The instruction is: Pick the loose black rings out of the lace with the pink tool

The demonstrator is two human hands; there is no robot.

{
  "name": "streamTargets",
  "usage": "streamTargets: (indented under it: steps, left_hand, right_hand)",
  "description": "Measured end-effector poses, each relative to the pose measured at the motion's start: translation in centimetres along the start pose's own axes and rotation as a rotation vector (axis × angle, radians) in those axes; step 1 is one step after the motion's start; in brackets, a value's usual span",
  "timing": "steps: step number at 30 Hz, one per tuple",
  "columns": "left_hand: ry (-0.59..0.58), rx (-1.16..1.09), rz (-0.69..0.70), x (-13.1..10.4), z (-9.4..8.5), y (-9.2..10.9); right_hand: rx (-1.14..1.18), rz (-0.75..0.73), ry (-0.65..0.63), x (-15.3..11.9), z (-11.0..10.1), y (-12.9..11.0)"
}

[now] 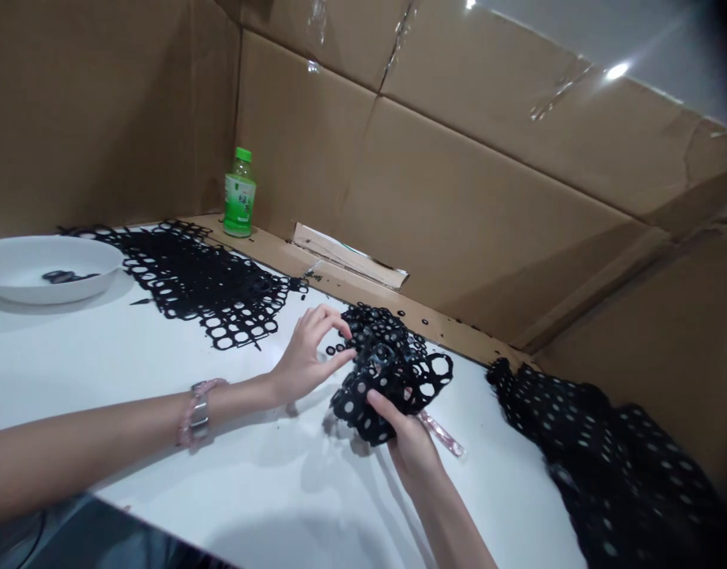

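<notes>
My right hand is closed on a black perforated rubber sheet, its thumb pressed on top and the other fingers mostly hidden underneath. Large round holes show along the sheet's right end. On the left, my left hand is at the edge of that sheet, thumb and fingers curved but apart, with nothing visible between them. Just behind the sheet lies a heap of small black rings, with a few loose ones by my left fingertips. A slim pink object sticks out beyond my right hand.
A white bowl with several black rings stands far left. Beside it lies a pile of black lattice scraps. More black perforated sheet covers the right side. A green bottle stands against the cardboard wall.
</notes>
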State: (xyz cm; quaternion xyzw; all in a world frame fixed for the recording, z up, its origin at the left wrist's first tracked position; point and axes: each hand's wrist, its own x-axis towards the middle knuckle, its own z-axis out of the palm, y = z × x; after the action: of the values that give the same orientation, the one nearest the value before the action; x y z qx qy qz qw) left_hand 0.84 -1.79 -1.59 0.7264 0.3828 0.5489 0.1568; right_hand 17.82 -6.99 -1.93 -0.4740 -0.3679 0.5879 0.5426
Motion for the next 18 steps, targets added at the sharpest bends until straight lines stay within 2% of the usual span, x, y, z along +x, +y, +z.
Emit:
streamTargets:
  steps: [2,4,7,10,14,18]
  left_hand:
    - [-0.118,0.023,0.136,-0.44,-0.1,0.15]
    - [-0.296,-0.006,0.247,-0.85,-0.01,0.25]
    - [-0.472,-0.012,0.241,-1.09,0.29,0.32]
    - [-0.546,0.05,0.195,-0.87,0.36,0.31]
    - [-0.648,0.192,0.229,-0.69,0.34,0.32]
    - [-0.682,0.131,0.192,-0.88,0.71,0.47]
  right_hand:
    - [-0.025,-0.019,-0.011,-0.05,-0.12,0.19]
    - [-0.081,-0.051,-0.017,-0.04,-0.4,0.42]
    - [-0.17,-0.121,0.017,-0.01,-0.84,0.68]
    - [-0.222,-0.181,0.076,-0.1,-0.94,0.63]
    - [-0.33,-0.214,0.167,-0.38,-0.39,0.08]
    - [-0.359,-0.275,0.181,-0.5,-0.33,-0.01]
